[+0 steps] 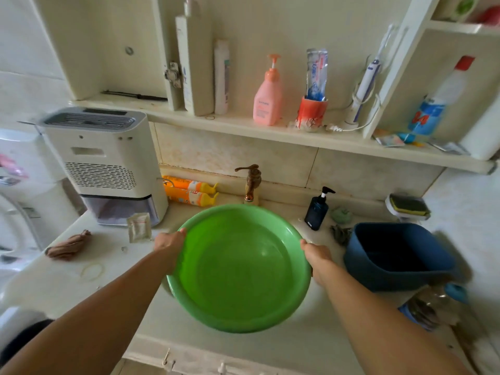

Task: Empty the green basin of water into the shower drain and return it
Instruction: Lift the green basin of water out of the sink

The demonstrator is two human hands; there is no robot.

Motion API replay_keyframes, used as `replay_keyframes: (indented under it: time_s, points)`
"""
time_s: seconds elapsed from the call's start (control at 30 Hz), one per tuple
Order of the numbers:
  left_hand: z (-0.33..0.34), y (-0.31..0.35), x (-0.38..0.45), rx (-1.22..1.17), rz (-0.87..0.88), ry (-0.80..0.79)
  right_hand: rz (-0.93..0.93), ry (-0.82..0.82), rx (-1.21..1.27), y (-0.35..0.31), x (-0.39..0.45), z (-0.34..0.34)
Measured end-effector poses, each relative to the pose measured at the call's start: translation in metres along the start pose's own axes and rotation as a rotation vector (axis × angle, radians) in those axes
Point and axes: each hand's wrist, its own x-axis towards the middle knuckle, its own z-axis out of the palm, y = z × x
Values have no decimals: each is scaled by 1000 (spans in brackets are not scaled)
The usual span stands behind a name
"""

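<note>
A round green basin (239,269) with water in its bottom sits over the sink below the brass tap (250,182), in the middle of the white counter. My left hand (170,243) grips its left rim with the thumb over the edge. My right hand (315,254) grips the right rim the same way. The sink under the basin is hidden. The shower drain is not in view.
A white dehumidifier (105,163) stands at the back left, two orange tubes (189,190) beside it. A dark pump bottle (317,211) and a blue tub (397,255) stand close on the right. A brown cloth (69,244) lies left. A shelf (270,131) of toiletries hangs above.
</note>
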Motion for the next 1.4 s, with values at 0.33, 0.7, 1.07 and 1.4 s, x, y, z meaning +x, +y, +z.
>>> replay_keyframes:
  time_s: [0.33, 0.7, 1.07, 1.4]
  points:
    - [-45, -51, -70, -100, -91, 91, -35, -169, 5, 21, -38, -12]
    - [-126, -91, -94, -224, -105, 193, -111, -397, 4, 20, -89, 32]
    - [-277, -124, -101, -329, -47, 197, -189, -530, -44, 1, -189, 144]
    - [-462, -172, -93, -445, -111, 285, -271, -677, -63, 8, -319, 293]
